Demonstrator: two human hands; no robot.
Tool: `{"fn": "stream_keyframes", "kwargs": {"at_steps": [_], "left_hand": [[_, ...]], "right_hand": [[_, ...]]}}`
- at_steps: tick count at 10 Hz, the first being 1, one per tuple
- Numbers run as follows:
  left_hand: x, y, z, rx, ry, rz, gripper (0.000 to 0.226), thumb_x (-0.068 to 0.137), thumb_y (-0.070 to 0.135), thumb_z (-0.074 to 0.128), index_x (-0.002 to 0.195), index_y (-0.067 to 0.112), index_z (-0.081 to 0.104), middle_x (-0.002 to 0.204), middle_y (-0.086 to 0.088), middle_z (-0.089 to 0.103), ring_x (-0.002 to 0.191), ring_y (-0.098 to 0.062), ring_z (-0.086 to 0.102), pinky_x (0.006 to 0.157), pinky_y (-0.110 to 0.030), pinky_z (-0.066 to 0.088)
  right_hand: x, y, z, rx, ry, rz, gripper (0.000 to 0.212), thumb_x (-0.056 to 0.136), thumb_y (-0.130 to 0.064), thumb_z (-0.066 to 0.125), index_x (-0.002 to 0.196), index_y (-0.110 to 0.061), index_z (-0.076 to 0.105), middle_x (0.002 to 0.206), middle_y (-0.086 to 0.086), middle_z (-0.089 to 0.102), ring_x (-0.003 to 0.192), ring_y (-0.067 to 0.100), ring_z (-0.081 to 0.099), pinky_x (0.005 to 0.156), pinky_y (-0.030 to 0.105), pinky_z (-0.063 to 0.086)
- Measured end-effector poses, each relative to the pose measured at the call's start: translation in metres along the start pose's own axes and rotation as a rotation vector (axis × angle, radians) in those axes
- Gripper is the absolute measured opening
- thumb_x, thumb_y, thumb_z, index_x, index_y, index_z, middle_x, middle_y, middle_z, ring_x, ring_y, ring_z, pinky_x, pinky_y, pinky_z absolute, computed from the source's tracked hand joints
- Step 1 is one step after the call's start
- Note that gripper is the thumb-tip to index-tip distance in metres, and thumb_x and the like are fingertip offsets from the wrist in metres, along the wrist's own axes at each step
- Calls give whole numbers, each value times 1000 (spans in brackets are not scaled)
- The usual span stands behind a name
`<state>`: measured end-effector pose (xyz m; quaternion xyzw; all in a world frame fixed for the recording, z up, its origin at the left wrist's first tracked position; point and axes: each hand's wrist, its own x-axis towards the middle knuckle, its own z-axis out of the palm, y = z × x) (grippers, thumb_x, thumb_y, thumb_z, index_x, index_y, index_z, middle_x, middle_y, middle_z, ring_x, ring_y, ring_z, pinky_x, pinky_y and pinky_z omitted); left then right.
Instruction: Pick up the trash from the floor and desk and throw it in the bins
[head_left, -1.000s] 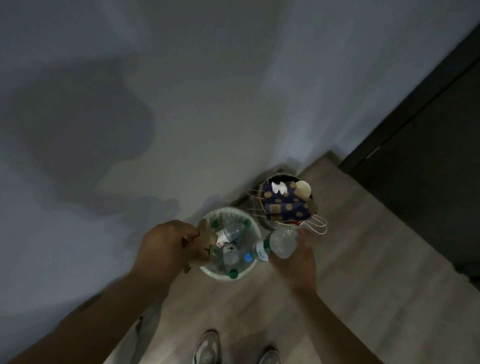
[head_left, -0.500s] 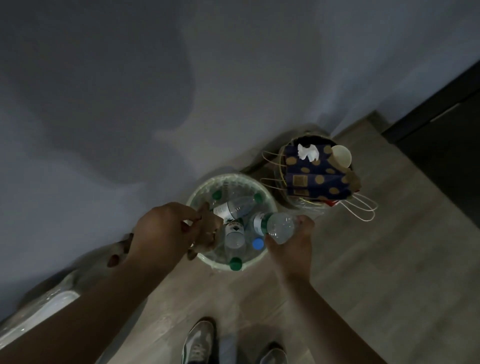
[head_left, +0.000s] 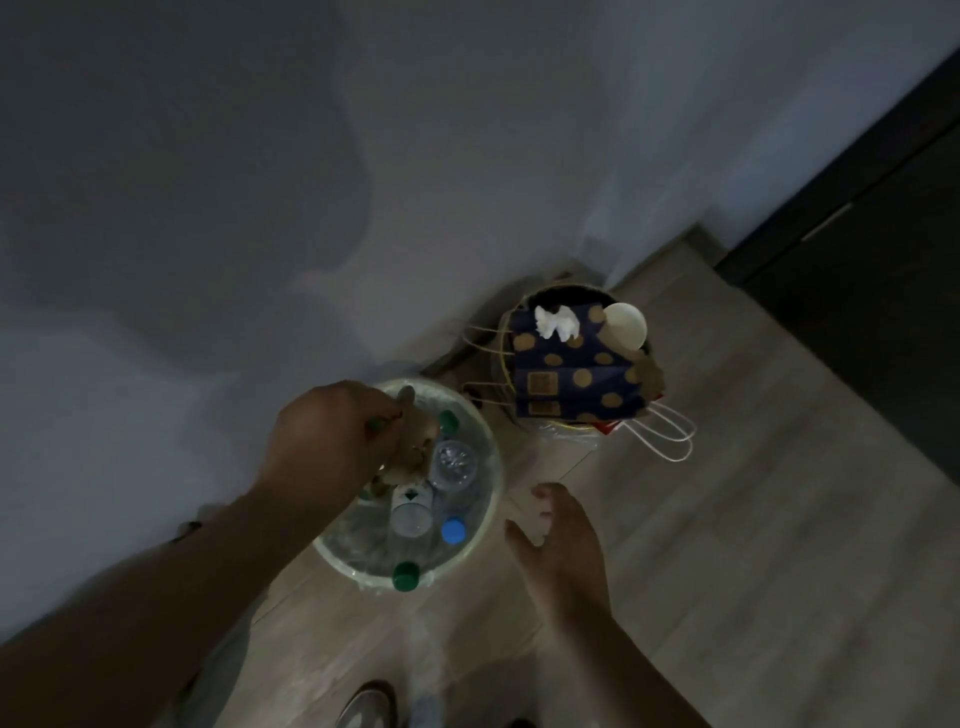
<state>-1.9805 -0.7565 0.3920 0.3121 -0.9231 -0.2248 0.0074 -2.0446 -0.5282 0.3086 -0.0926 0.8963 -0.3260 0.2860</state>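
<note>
Wood floor (head_left: 727, 519), grey wall (head_left: 467, 130) — two bins: bottle bin (head_left: 340, 558), bag bin (head_left: 566, 287); left hand (head_left: 332, 441) grips paper (head_left: 415, 436), right hand (head_left: 563, 545) spread, empty.

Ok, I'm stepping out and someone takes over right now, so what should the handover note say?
Left hand holds a brown wad over the bottle bin.
Right hand is open and empty, to the right of that bin.
Bottles lie in the bottle bin; paper bags and a tissue sit in the second bin.
Done: that trash is binned.
Left: drop the wad, probably into the second bin, then look for more on the floor and desk; the desk is not in view.
</note>
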Motion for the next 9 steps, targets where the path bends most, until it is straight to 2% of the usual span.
{"fn": "stream_keyframes", "kwargs": {"at_steps": [1, 2, 3, 4, 5, 6, 7, 8, 9], "left_hand": [[30, 39, 10, -46, 0, 83, 33, 74, 50, 57, 80, 24, 75, 81, -2, 72, 76, -23, 66, 67, -25, 41], [59, 81, 28, 28, -45, 229, 33, 83, 42, 52, 90, 19, 74, 90, -6, 70, 85, -27, 64, 68, -26, 37], [86, 113, 53, 257, -113, 341, 28, 94, 32, 44, 101, 20, 69, 102, -2, 66, 93, -22, 61, 75, -29, 46], [109, 138, 75, 444, -106, 428, 28, 96, 16, 42, 116, 17, 62, 116, -4, 61, 103, -22, 59, 83, -31, 46], [117, 149, 97, 488, -202, 450, 50, 98, 14, 39, 147, 18, 29, 138, -8, 48, 120, -28, 51, 98, -36, 44], [96, 145, 113, 534, -328, 442, 42, 97, 15, 40, 138, 24, 45, 119, -6, 60, 103, -25, 60, 84, -32, 50], [69, 136, 107, 508, -447, 445, 27, 95, 21, 47, 119, 19, 59, 113, -4, 64, 101, -22, 62, 87, -31, 50], [52, 133, 72, 399, -455, 454, 27, 93, 27, 49, 114, 15, 61, 114, -4, 64, 103, -21, 60, 86, -29, 45], [36, 135, 24, 300, -421, 416, 31, 94, 28, 50, 119, 13, 59, 117, -7, 61, 107, -22, 58, 89, -30, 43]], "right_hand": [[6, 10, -32, 10, 31, 19, 47, 83, -28, 69, 125, -26, 50, 121, -9, 55, 108, 6, 53, 93, 33, 50], [14, 22, -61, 12, 59, 43, 47, 84, -29, 67, 127, -25, 49, 121, -8, 55, 105, 7, 55, 92, 33, 51], [24, 35, -84, 20, 110, 44, 46, 84, -28, 68, 126, -23, 50, 120, -6, 57, 104, 8, 56, 90, 32, 52], [31, 47, -100, 31, 133, 56, 45, 84, -25, 70, 124, -23, 51, 118, -5, 58, 103, 8, 56, 89, 31, 52], [30, 55, -110, 50, 152, 65, 43, 84, -25, 70, 123, -25, 52, 118, -8, 57, 104, 6, 56, 90, 28, 52], [19, 59, -117, 59, 158, 97, 42, 85, -27, 70, 122, -28, 51, 118, -11, 56, 103, 4, 55, 89, 26, 52], [2, 55, -127, 63, 170, 111, 41, 84, -27, 70, 121, -28, 52, 116, -10, 57, 102, 4, 56, 88, 28, 52], [-11, 39, -140, 78, 171, 109, 41, 84, -25, 70, 121, -27, 53, 118, -10, 57, 103, 5, 56, 87, 28, 53], [-28, 9, -157, 89, 193, 78, 42, 85, -25, 70, 123, -25, 53, 118, -9, 57, 104, 6, 55, 88, 27, 51]]}}
